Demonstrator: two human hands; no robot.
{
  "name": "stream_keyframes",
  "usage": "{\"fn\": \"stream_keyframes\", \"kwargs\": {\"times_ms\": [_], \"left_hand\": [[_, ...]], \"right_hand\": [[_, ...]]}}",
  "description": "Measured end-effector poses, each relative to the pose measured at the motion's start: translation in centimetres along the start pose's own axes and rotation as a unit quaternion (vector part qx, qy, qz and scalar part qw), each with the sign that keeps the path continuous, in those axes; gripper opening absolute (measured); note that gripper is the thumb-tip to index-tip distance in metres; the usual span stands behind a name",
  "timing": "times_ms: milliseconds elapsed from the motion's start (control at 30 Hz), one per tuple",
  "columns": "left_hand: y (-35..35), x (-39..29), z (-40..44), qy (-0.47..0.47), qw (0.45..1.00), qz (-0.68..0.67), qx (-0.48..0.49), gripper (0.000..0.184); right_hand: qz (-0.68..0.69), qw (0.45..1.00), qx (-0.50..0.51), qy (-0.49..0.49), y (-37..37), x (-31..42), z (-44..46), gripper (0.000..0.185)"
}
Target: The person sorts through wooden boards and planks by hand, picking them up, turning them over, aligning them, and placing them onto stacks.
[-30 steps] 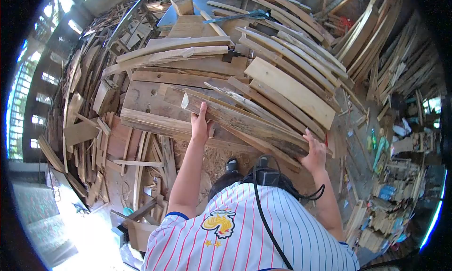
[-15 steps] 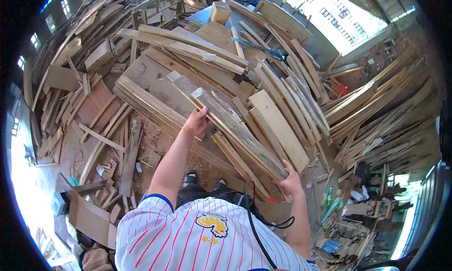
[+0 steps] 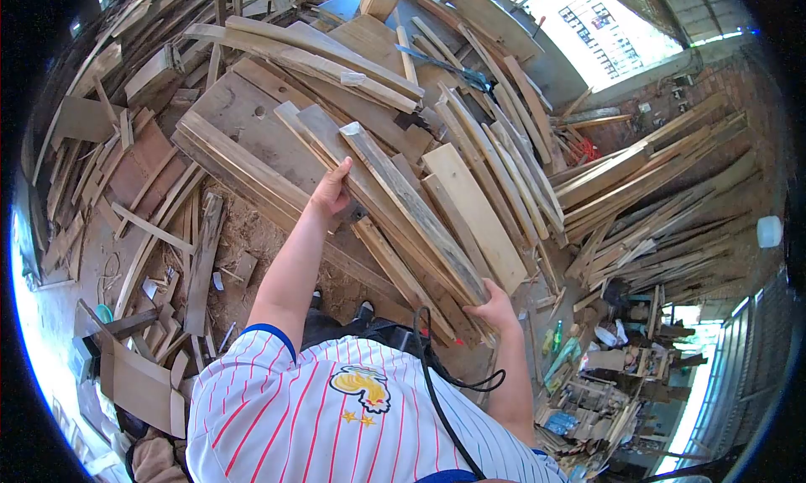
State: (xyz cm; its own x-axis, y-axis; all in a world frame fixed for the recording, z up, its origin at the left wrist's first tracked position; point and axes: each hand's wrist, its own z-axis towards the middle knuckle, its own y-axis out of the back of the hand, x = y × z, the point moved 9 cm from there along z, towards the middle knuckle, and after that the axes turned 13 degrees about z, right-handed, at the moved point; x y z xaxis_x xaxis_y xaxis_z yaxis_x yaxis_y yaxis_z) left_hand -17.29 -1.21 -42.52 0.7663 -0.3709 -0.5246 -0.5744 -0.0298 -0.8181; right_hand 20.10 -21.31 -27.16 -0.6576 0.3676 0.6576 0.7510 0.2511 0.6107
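Two long wooden boards lie side by side on a pile of timber in front of me. The right one is a grey, weathered board [image 3: 407, 199] with a pale sawn end; beside it on the left runs a browner plank [image 3: 369, 199]. My left hand [image 3: 332, 189] is closed on the left edge of the brown plank near its far end, thumb on top, the fingers partly hidden. My right hand [image 3: 495, 309] grips the near right end of the grey board, its fingertips hidden by the wood. A wide, pale board [image 3: 474, 218] rests just right of them.
Thick planks [image 3: 243, 168] lie at the left of the pile, and more beams [image 3: 311, 59] lie beyond. Stacked boards [image 3: 651, 181] stand to the right. Scrap wood and a cardboard box [image 3: 138, 386] cover the floor at left. A black cable [image 3: 432, 357] hangs before my shirt.
The grey board's far end has shifted right, away from my left hand, showing more of the brown plank. My left hand is now at that plank's edge. The camera view has shifted slightly.
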Motion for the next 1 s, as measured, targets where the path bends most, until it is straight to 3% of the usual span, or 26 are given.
{"fn": "stream_keyframes", "kwargs": {"times_ms": [167, 233, 367, 433, 533, 700, 767, 867, 933, 1000], "left_hand": [[-1.0, -0.6, -0.6, -0.003, 1.0, -0.002, 0.024, 0.064], [-2.4, -1.8, -1.1, -0.041, 0.997, 0.039, 0.059, 0.081], [-2.8, -1.6, -1.2, -0.024, 0.996, 0.033, 0.085, 0.082], [-2.7, -2.5, -1.2, -0.091, 0.993, 0.051, 0.047, 0.08], [-1.6, -1.7, -0.2, -0.074, 0.993, 0.059, 0.066, 0.079], [-1.3, -1.1, 0.2, -0.054, 0.994, 0.055, 0.08, 0.073], [-1.7, -1.4, -0.2, -0.046, 0.994, 0.06, 0.075, 0.069], [1.4, -0.9, 1.6, -0.048, 0.996, 0.074, 0.004, 0.049], [3.6, -1.3, 1.7, -0.039, 0.995, 0.093, -0.01, 0.052], [2.7, -2.7, 0.7, -0.062, 0.993, 0.1, -0.009, 0.057]], "right_hand": [[-0.015, 1.0, 0.008, -0.012, -0.1, 2.4, -0.8, 0.079], [-0.045, 0.999, 0.007, 0.0, 0.0, 3.0, -0.8, 0.082], [-0.015, 0.999, 0.025, -0.04, -0.1, 1.3, -0.2, 0.086], [-0.036, 0.999, 0.029, 0.005, -0.2, 1.2, 0.2, 0.085], [-0.028, 0.999, 0.022, 0.036, -0.5, 0.6, 0.9, 0.082], [-0.058, 0.998, 0.023, 0.002, -0.6, 1.5, 0.5, 0.078], [-0.122, 0.992, 0.006, 0.019, -0.3, 1.3, 0.6, 0.076], [-0.134, 0.99, 0.007, 0.037, 0.0, 1.3, 0.9, 0.076], [-0.149, 0.988, 0.0, 0.031, 0.5, 1.3, 1.2, 0.076], [-0.111, 0.991, 0.064, 0.046, 0.0, 2.8, 1.5, 0.075]]}}
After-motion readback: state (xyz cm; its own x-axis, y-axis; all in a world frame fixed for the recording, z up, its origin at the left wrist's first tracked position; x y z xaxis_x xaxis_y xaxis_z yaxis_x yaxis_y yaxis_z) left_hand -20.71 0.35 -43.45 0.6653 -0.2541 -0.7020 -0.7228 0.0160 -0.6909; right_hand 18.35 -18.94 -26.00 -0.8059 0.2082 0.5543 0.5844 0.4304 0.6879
